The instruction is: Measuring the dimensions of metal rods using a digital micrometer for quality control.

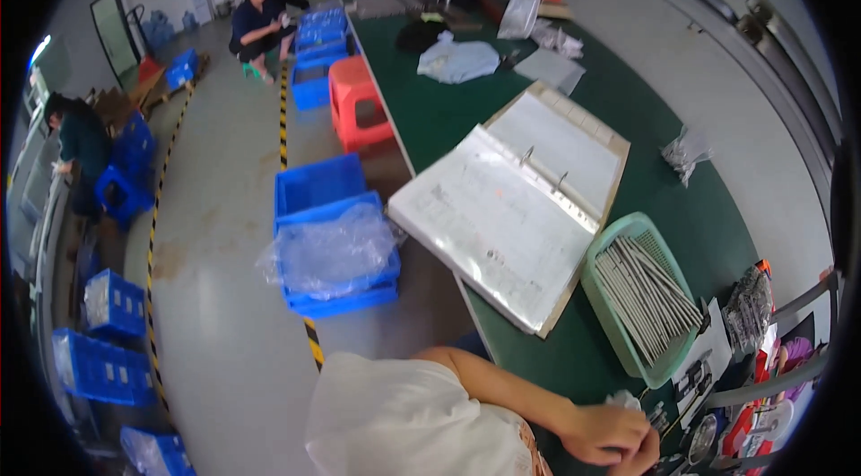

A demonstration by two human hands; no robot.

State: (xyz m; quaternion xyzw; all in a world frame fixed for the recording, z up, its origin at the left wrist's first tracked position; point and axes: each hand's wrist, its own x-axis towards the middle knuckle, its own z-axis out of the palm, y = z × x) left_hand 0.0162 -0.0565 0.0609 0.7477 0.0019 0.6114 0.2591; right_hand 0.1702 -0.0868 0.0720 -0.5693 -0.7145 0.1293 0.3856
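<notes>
The dark green, long flat surface spread out under and beyond the fingers. Well off to their left, past the surface's edge, stood the stacked blue plastic crates, a crumpled clear plastic bag over the upper one. An open ring binder with white, plastic-sleeved pages lay ahead of the fingers and to their left. Nearer, just ahead of them, sat a pale green, rounded plastic basket. The bare left hand had its fingers curled; whether they held something could not be told. What looked like the right hand met it, mostly hidden, its grip unclear too. Slim grey rods filled the basket ahead, and small metallic pieces lay just beside the fingers.
</notes>
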